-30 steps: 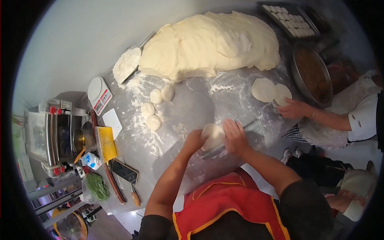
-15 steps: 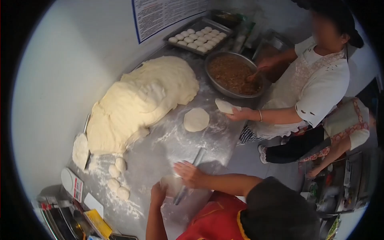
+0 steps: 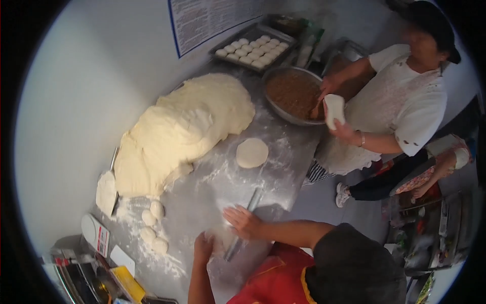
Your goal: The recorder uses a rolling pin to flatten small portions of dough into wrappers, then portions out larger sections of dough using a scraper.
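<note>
White and red, the kitchen scale (image 3: 95, 234) stands at the left end of the grey table (image 3: 200, 202). Just behind it rests a scoop of flour (image 3: 106, 193). A white sheet (image 3: 122, 259) and a yellow block-shaped item (image 3: 128, 283) lie to the right of the scale, near the lower edge of the view. Next in order are four dough balls (image 3: 153, 226), grouped on floured surface. Behind them, a large dough mass (image 3: 187, 126) extends along the wall side.

The left hand (image 3: 203, 245) is positioned at the left edge of a dough disc (image 3: 218, 239), with its fingers curled. The area is blurred; whether these fingers pinch the disc cannot be told. The disc lies on the table between the left hand and the rolling pin (image 3: 255, 198), which is set obliquely. The right hand (image 3: 243, 221) lies flat across the middle of the pin, fingers extended and slightly spread, not wrapped around it.

Beyond the pin, one flat dough round (image 3: 252, 153) lies separately on the table. A dark tray (image 3: 215, 54) at the rear carries rows of small white dough pieces (image 3: 255, 50). To its right, a metal bowl (image 3: 273, 107) contains brown filling (image 3: 291, 91). At the right, a co-worker's hand (image 3: 347, 133) supports a curved dough sheet (image 3: 334, 110) beside the bowl rim.
</note>
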Motion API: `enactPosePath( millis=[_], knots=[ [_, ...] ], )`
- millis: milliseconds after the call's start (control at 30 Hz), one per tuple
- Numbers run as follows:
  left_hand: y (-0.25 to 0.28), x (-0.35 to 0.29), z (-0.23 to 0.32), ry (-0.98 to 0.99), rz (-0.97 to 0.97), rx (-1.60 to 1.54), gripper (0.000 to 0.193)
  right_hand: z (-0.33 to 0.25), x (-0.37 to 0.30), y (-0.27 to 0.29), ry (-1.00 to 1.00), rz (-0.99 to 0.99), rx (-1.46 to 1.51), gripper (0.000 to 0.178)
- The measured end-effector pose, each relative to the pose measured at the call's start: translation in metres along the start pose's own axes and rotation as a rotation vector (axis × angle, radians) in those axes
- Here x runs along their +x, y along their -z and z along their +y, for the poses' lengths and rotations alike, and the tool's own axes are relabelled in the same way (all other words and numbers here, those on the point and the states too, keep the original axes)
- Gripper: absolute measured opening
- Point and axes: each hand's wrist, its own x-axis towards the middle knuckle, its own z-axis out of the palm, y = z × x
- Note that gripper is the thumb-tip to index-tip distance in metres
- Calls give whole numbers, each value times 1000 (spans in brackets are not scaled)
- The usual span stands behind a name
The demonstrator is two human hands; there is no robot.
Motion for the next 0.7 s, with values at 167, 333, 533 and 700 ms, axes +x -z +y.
enactPosePath(
  millis=[167, 333, 533, 700],
  knots=[
    [2, 35, 48, -4, -52, 60, 40, 17, 114, -41, -75, -299, -454, 56],
    [18, 12, 45, 108, -69, 101, 29, 14, 7, 6, 100, -15, -58, 55],
    [-2, -7, 10, 55, -148, -131, 34, 2, 46, -6, -36, -168, -63, 59],
    [13, 24, 55, 54, -33, 10, 32, 5, 116, -44, -105, -94, -147, 59]
  ],
)
